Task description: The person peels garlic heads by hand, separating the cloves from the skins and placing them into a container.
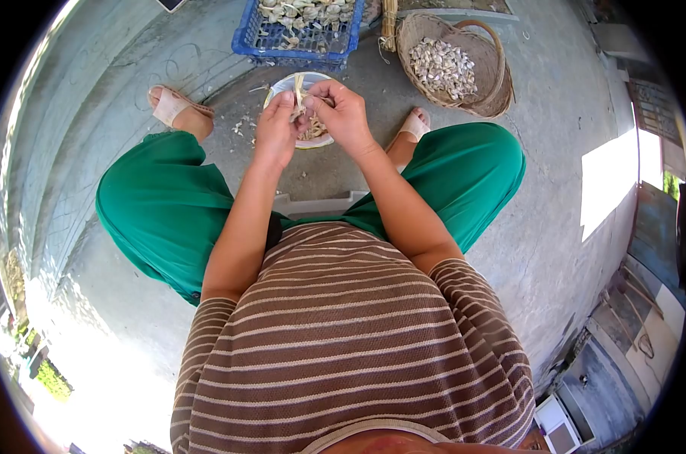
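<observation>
Both hands meet above a pale bowl [318, 144] on the floor between my feet. My left hand [275, 130] is closed around a garlic bulb, whose dry stalk [298, 85] sticks up past the fingers. The fingers of my right hand [346, 115] are bent and pinched against the same bulb from the other side. Most of the bulb is hidden by the fingers. Inside the bowl lie pale, dry bits of garlic [312, 130], partly covered by my hands.
A blue plastic crate [297, 58] holding garlic bulbs [309, 13] stands beyond the bowl. To its right sits a wicker basket [498, 94] with loose cloves [443, 68], beside a straw bundle [389, 26]. Skin scraps [244, 126] litter the concrete near my left foot.
</observation>
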Tool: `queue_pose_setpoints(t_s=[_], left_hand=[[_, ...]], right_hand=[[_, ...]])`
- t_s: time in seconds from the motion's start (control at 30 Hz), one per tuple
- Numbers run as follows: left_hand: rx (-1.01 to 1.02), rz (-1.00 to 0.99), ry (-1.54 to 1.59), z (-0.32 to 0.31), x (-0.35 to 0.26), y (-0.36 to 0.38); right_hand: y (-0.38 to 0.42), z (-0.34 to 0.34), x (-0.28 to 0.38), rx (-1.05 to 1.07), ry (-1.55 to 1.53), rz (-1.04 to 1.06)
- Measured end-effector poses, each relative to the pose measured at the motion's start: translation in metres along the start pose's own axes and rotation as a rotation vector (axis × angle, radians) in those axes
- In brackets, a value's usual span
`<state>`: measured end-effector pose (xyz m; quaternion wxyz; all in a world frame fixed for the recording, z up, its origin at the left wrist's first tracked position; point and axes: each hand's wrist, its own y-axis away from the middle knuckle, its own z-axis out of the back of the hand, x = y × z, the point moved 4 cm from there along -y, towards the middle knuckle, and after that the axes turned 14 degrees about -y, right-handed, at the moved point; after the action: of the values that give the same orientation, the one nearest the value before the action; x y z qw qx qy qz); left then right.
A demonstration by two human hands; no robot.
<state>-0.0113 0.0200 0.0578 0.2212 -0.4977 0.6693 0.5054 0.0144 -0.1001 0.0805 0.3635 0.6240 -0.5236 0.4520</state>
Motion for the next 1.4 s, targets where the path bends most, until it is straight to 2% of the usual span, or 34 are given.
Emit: queue_pose_setpoints(t_s=[0.03, 0.1, 0.23, 0.3, 0.33, 0.4, 0.53, 0.63, 0.7, 0.83, 0.93, 1.03, 1.23, 1.37, 1.4], left_hand=[[0.000, 0.000, 0.000, 0.002, 0.003, -0.001], [0.074, -0.127, -0.139, 0.001, 0.003, -0.003], [0.027, -0.124, -0.316, 0.004, 0.003, -0.003], [0.026, -0.102, -0.173, 0.005, 0.006, -0.003], [0.028, -0.102, -0.175, 0.005, 0.006, -0.002], [0.000, -0.089, -0.164, 0.004, 0.005, -0.001], [0.015, -0.071, -0.097, -0.003, 0.000, 0.002], [0.000, -0.099, -0.236, -0.003, -0.006, 0.002], [-0.005, -0.156, -0.392, -0.004, -0.012, 0.003], [0.016, -0.210, -0.409, -0.003, -0.013, 0.003], [-0.086, -0.456, -0.699, -0.001, -0.015, 0.004], [-0.082, -0.494, -0.704, 0.000, -0.012, 0.001], [-0.020, -0.330, -0.497, -0.005, -0.008, 0.001], [-0.024, -0.334, -0.519, -0.005, -0.008, -0.001], [0.012, -0.247, -0.376, -0.004, -0.007, -0.001]], right_hand=[[-0.001, 0.001, -0.002, 0.000, 0.000, 0.000], [-0.003, 0.002, -0.002, -0.005, 0.096, 0.002], [-0.001, -0.004, 0.001, 0.028, 0.205, 0.088], [-0.001, -0.001, -0.015, 0.014, -0.089, -0.017], [-0.001, 0.002, -0.018, 0.012, -0.089, -0.015], [-0.001, 0.007, -0.026, 0.035, -0.270, -0.167], [-0.001, 0.007, -0.025, 0.046, -0.411, -0.194], [-0.001, 0.008, -0.020, 0.043, -0.375, -0.219], [-0.002, 0.008, -0.013, 0.053, -0.273, -0.145], [-0.003, 0.009, -0.014, 0.110, -0.303, -0.149], [-0.003, 0.005, -0.014, 0.120, -0.277, -0.145], [0.001, 0.004, -0.017, 0.046, -0.352, -0.143], [0.002, 0.007, -0.025, 0.071, -0.376, -0.186], [0.003, 0.007, -0.028, 0.062, -0.479, -0.220], [0.005, 0.007, -0.028, 0.029, -0.558, -0.262]])
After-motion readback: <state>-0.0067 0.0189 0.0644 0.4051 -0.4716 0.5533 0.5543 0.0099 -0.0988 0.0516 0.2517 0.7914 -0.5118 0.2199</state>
